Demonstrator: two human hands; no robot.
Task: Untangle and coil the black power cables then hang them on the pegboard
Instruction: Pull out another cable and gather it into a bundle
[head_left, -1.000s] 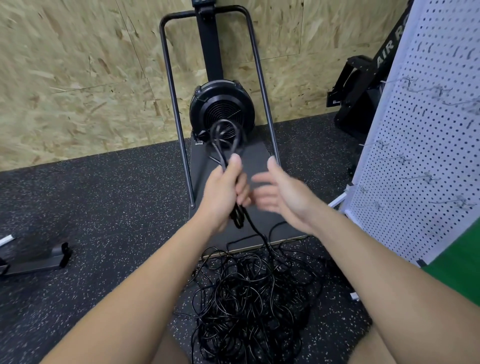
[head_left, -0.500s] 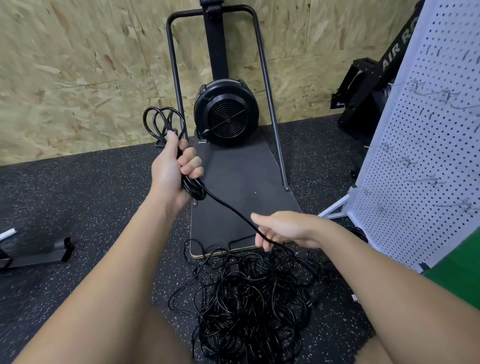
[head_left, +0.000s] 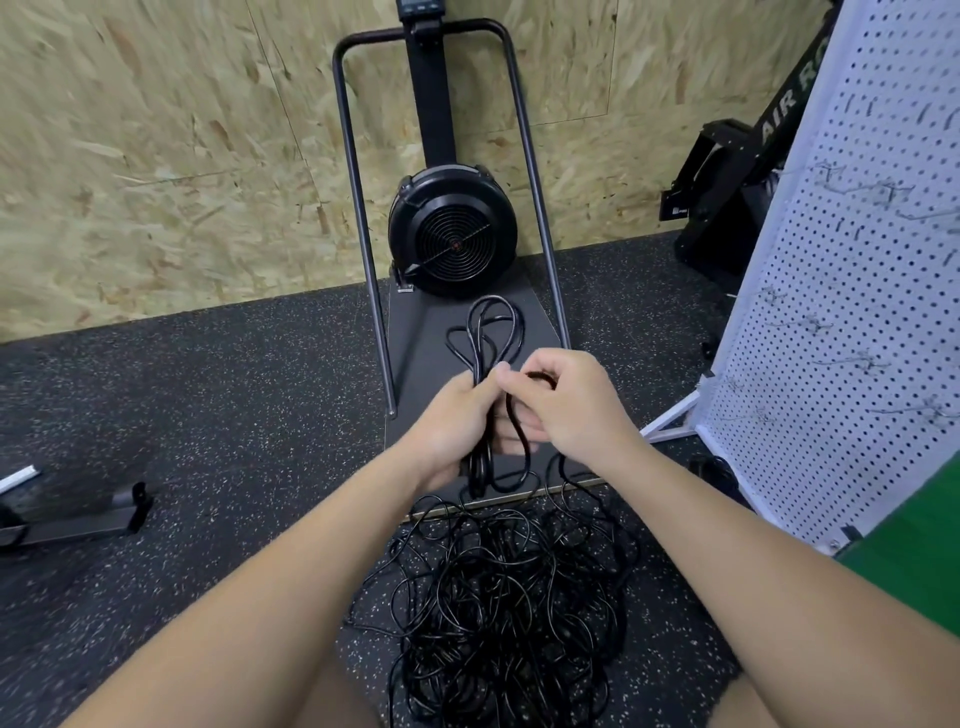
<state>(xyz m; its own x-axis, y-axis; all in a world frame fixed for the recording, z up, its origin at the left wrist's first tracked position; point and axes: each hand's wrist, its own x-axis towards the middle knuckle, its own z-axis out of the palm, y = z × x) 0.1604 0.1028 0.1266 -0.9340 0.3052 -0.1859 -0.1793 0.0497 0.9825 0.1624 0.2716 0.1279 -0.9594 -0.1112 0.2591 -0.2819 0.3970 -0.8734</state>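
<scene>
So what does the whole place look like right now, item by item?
Surface: speckled black rubber floor.
Job's things: partly coiled cable, loops sticking up above the hands; white pegboard with wire hooks, no cable on it.
Clutter: metal bar lying on the floor at left.
Hands: left hand grips the coil; right hand pinches a strand beside it.
Cables: tangled black pile on the floor.
Surroundings: chipboard wall; black fan machine.

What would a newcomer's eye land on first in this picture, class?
Probably the tangled heap of black cables on the speckled floor, bottom centre. Just above it the left hand grips a few coiled loops while the right hand pinches the cable. A white pegboard stands at right.
</scene>
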